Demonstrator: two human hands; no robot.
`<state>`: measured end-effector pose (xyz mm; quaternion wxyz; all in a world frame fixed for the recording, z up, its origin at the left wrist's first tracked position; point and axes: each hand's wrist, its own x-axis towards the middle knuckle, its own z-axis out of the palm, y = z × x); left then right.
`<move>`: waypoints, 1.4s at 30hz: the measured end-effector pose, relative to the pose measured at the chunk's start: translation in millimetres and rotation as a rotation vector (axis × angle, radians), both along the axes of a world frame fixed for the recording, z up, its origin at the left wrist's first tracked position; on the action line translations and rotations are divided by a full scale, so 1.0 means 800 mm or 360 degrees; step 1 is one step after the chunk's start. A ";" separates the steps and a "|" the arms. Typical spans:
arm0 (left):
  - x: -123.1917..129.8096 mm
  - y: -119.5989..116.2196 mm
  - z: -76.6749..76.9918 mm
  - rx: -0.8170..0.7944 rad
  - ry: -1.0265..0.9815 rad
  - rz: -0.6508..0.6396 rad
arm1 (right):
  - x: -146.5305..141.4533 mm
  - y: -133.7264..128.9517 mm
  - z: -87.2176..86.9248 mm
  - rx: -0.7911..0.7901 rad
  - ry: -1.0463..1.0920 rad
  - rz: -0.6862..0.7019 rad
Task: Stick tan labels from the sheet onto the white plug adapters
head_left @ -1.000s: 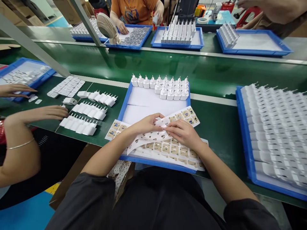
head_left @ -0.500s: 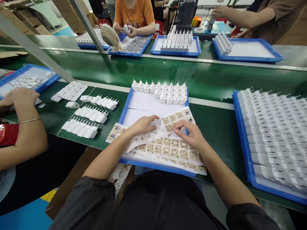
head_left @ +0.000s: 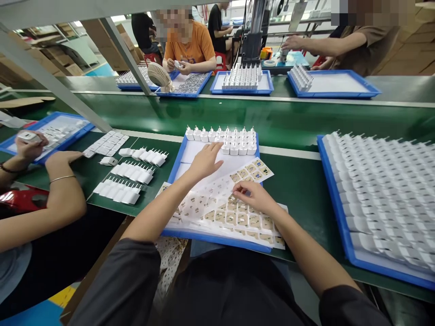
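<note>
My left hand (head_left: 206, 160) reaches over the blue tray (head_left: 176, 158), fingers stretched out, its tips close to the front of the white plug chargers (head_left: 234, 147) lined up at the far end. My right hand (head_left: 254, 195) is closed in a pinch above the sheets of tan stickers (head_left: 243, 219); what its fingertips hold is too small to make out. Beneath and beside the hands lie a clear perforated film (head_left: 193, 204) and another sticker sheet (head_left: 258, 169) that sticks out past the tray's right side.
Rows of white chargers (head_left: 132, 173) lie on the green bench to the left, near a co-worker's arm (head_left: 64, 194). At right stands a large blue tray (head_left: 335, 217) packed with chargers. Across the green belt (head_left: 288, 118) are more trays, a small fan (head_left: 159, 76) and other people.
My left hand has left the film and moved forward toward the chargers, its fingers extending. My right hand has shifted slightly left over the stickers. The view has tilted up a little.
</note>
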<state>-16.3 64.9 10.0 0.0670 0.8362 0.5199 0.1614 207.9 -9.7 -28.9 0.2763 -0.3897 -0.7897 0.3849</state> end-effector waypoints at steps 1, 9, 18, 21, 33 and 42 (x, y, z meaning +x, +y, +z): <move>0.007 0.011 0.000 0.0059 0.0051 -0.0004 | 0.000 0.000 -0.001 0.0002 0.0001 0.0003; 0.030 0.049 -0.037 0.0255 0.0369 -0.0200 | 0.000 0.000 -0.002 0.0049 -0.0004 0.0039; 0.014 0.046 -0.038 0.0207 0.0295 0.0277 | -0.001 -0.001 -0.005 0.0064 0.0033 0.0043; 0.011 0.046 -0.036 0.0142 0.0227 0.0357 | -0.001 0.000 -0.005 0.0052 0.0037 0.0040; 0.003 -0.062 -0.002 -0.0443 -0.0860 -0.0109 | 0.010 -0.009 0.026 -0.0131 0.0342 -0.0026; 0.014 -0.098 -0.021 -0.0093 -0.0727 -0.0335 | 0.004 -0.025 0.036 -0.0273 0.0840 -0.0386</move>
